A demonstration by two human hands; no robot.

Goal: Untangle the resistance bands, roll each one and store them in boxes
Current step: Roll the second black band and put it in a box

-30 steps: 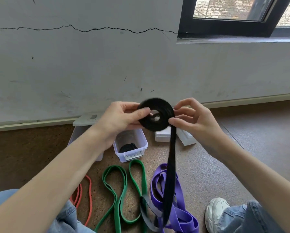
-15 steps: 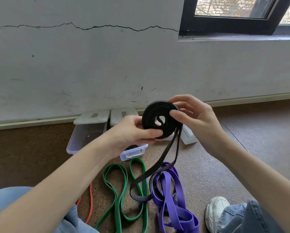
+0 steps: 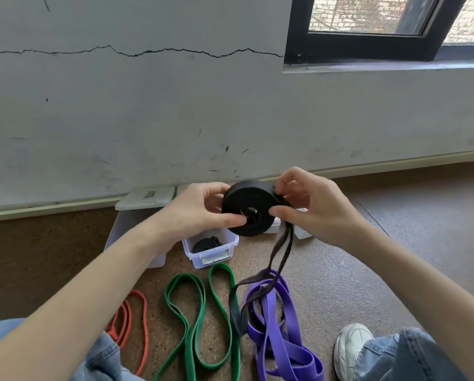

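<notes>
Slippage is the chief risk in the head view: the black roll [image 3: 249, 209] is held in the air above the floor [image 3: 381, 270], left hand [image 3: 200, 213] pinching its centre with thumb over the core, right hand [image 3: 310, 207] curled round its edge. Its loose tail [image 3: 281, 257] hangs onto the purple band [image 3: 280, 334] and could snag there; a slack pinch would likely let the coil spring open. An open box [image 3: 211, 250] below already holds one roll.

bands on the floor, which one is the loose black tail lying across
The purple band, nearest the white shoe. The black band's hanging tail crosses its upper loops; the green band and red band lie apart to the left, untouched.
</notes>
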